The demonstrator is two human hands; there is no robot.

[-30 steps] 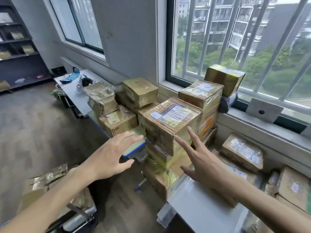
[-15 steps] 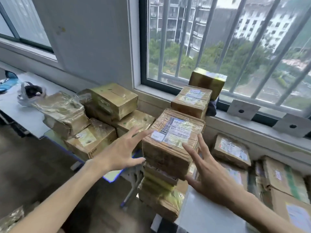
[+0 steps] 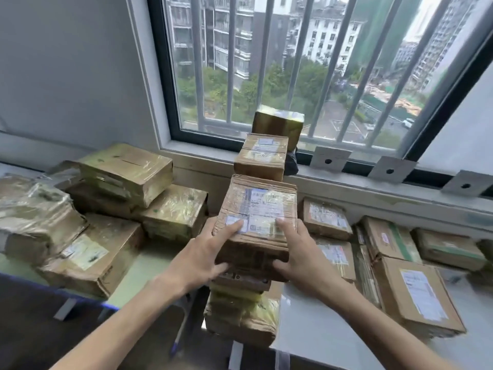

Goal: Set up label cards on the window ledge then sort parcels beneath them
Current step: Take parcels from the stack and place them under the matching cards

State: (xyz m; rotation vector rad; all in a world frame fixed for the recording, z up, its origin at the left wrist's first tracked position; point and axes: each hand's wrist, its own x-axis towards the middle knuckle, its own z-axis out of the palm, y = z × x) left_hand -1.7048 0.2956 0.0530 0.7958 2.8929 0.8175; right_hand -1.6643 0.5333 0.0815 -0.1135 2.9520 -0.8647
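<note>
1. The parcel (image 3: 260,217) I have in hand is the top one of a stack that stands in the gap between two tables, in front of the window ledge (image 3: 373,188).
2. Under it I see more parcels in the stack (image 3: 241,313), the lowest wrapped in yellowish film.
3. Behind it another taped parcel (image 3: 262,156) sits higher, near the ledge's front edge, and a glossy box (image 3: 278,124) stands on the ledge against the window bars.
4. Three grey label cards (image 3: 329,159) with dark dots lean along the ledge to the right.
5. The left table (image 3: 149,265) carries a heap of film-wrapped parcels (image 3: 128,172); flat parcels (image 3: 416,295) lie on the right table below the ledge.
6. The held parcel's long axis runs away from me toward the window, label side up.
7. My left hand (image 3: 202,259) grips its near left corner, thumb on the label, fingers curled beneath.
8. My right hand (image 3: 298,259) grips the near right corner likewise.
</note>
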